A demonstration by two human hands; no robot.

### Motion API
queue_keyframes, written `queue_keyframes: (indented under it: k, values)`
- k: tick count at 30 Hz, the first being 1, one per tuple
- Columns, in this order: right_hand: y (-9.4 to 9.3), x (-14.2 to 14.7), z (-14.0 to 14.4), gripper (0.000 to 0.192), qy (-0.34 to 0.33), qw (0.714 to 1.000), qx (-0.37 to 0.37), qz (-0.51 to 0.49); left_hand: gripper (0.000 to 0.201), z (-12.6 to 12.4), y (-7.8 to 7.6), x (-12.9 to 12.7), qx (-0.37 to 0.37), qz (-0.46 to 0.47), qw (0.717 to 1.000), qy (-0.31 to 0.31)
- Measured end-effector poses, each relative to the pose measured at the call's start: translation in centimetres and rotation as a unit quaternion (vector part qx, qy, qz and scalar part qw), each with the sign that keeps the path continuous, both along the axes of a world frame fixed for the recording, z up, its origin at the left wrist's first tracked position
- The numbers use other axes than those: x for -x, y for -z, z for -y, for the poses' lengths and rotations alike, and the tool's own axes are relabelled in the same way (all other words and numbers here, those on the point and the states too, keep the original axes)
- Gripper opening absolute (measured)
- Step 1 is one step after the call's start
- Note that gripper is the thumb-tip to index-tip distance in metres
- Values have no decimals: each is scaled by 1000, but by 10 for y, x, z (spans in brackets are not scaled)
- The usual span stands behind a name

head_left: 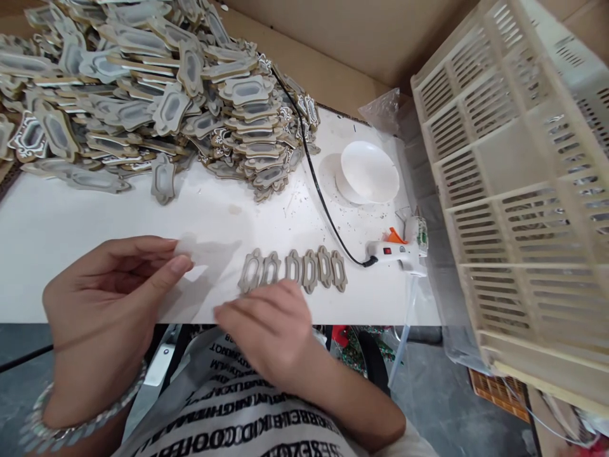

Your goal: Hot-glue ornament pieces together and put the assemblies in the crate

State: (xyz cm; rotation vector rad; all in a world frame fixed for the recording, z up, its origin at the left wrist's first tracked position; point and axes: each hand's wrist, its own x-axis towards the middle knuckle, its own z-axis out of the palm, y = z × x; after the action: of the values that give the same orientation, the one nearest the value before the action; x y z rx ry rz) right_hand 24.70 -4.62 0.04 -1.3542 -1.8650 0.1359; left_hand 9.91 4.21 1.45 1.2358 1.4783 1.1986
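My left hand [111,298] pinches a small translucent whitish piece [185,247] between thumb and fingertips, above the white table. Lower and to its right, my right hand [271,330] is blurred. Its fingers are curled together, and whatever they may hold is hidden. Just beyond that hand lies a row of several small greyish ornamental frames [310,271] with wavy edges, side by side. The right hand covers the lower part of some of them.
A big heap of similar frames [171,108] fills the back left. To the right are a white bowl [368,171], a white glue gun [399,252] with an orange trigger, and its black cord [314,171]. A cream slatted plastic crate [504,158] stands along the right side.
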Motion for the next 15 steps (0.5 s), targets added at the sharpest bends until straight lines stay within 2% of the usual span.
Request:
queue_keyframes:
  k: [2,5,10,15]
  values:
    - [-7,-15,-2,16,40,996,26,-80,32,0,5,2,-6,-4,1000,2]
    - [-14,-33,-4,14,117,981,93,-127,35,2,10,4,4,-21,1000,6]
    - [-16,-44,-8,13,118,962,184,-161,39,4,12,4,4,-42,999,8]
    - [-15,-44,-10,15,123,960,204,-144,40,5,12,4,1,-51,999,2]
